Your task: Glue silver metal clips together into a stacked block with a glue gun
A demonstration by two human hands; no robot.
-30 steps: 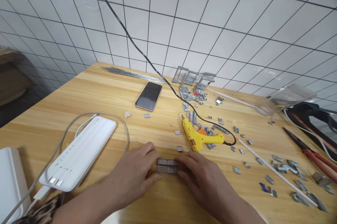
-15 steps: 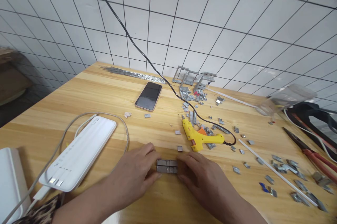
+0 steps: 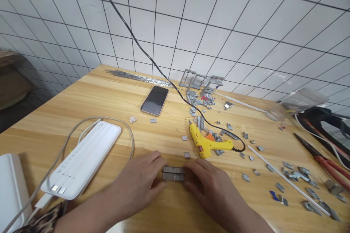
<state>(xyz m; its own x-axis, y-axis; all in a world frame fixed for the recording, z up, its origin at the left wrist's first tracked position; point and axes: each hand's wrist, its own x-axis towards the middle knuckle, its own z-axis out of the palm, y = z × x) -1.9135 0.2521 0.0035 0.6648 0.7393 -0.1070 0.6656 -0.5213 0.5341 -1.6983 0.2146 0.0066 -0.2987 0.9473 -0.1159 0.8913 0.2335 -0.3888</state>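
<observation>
Nearer than the glue gun (image 3: 209,144), to its left, sit the metal pieces (image 3: 174,176); the left hand (image 3: 143,173) pinches their left end, the right hand (image 3: 210,180) their right; beyond the glue gun, leftward, a phone (image 3: 154,100).

A yellow glue gun (image 3: 201,141) with orange trigger (image 3: 210,136), grey metal pieces (image 3: 172,176), red-handled pliers (image 3: 320,159) and a leopard-print sleeve (image 3: 45,220) colour a room of honey-toned, wood-grained worktop (image 3: 82,96) and white, black-lined tiles (image 3: 169,16).

One glue gun (image 3: 202,142), perhaps two bars (image 3: 174,176)
</observation>
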